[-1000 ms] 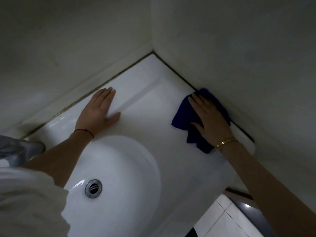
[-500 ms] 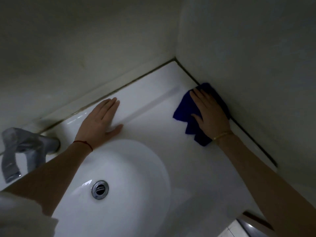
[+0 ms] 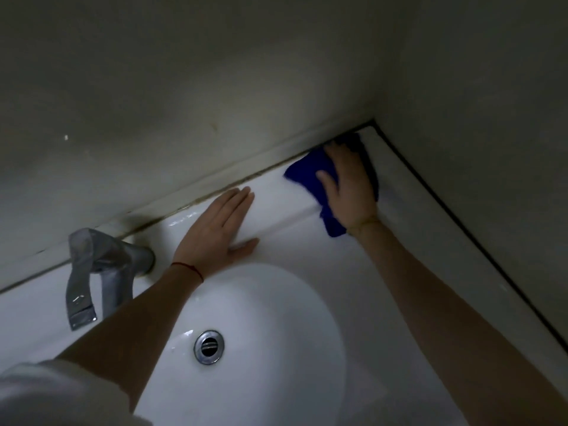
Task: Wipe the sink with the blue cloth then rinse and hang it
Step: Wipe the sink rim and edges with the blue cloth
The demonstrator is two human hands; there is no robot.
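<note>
A white sink [image 3: 384, 290] fills the lower view, with an oval basin and a chrome drain [image 3: 209, 346]. The blue cloth [image 3: 310, 173] lies bunched on the raised back ledge close to the far right corner. My right hand [image 3: 349, 186] presses flat on top of it, fingers spread toward the wall. My left hand [image 3: 216, 229] rests flat and open on the back ledge, just left of the cloth and behind the basin, holding nothing.
A chrome faucet [image 3: 101, 272] stands at the back left, its spout reaching over the basin. Walls [image 3: 215, 87] close in behind and to the right, with a dark caulk seam along both. My white sleeve [image 3: 61, 395] fills the bottom left.
My right hand has slid the cloth from the right-hand ledge up into the back corner along the rear wall. The view has swung left, bringing the faucet into sight. My left hand stays planted.
</note>
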